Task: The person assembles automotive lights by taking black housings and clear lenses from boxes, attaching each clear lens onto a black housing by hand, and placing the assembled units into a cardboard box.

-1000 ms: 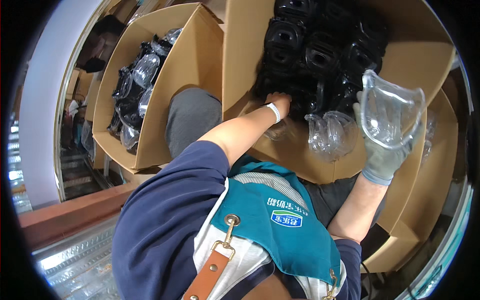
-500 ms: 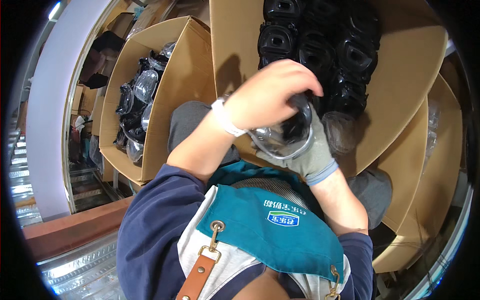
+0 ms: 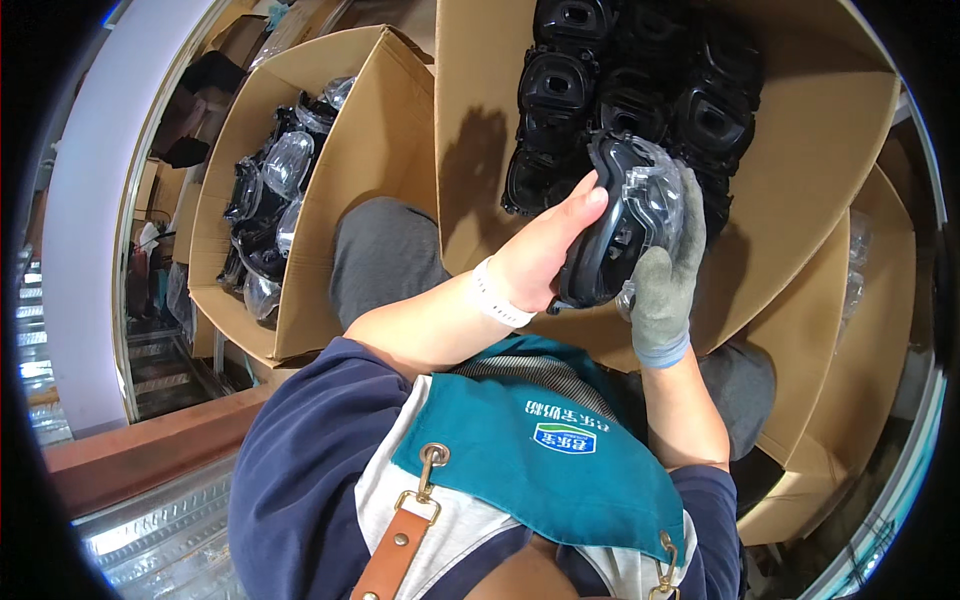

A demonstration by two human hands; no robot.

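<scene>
Between my two hands is a black mask-like piece (image 3: 600, 247) with a clear curved plastic cover (image 3: 655, 195) on its right side; its exact kind I cannot tell. My bare left hand (image 3: 550, 240), with a white band at the wrist, presses against the black side. Opposite it, my right hand (image 3: 672, 280), in a grey glove, is wrapped round the clear side with the thumb toward me. The piece is held tilted over the near part of a large cardboard box (image 3: 480, 60). Inside that box, similar black pieces (image 3: 555, 85) lie in rows.
At the left, a second cardboard box (image 3: 350, 130) holds a jumble of black pieces and clear covers (image 3: 288, 165). More cardboard boxes (image 3: 850, 330) stand at the right, with clear plastic pieces (image 3: 857, 260) inside one. My knees (image 3: 385, 260) are beside the large box.
My left hand has come down from above the piece to its left side. The piece has been turned upright between both hands, and the gloved hand has shifted right.
</scene>
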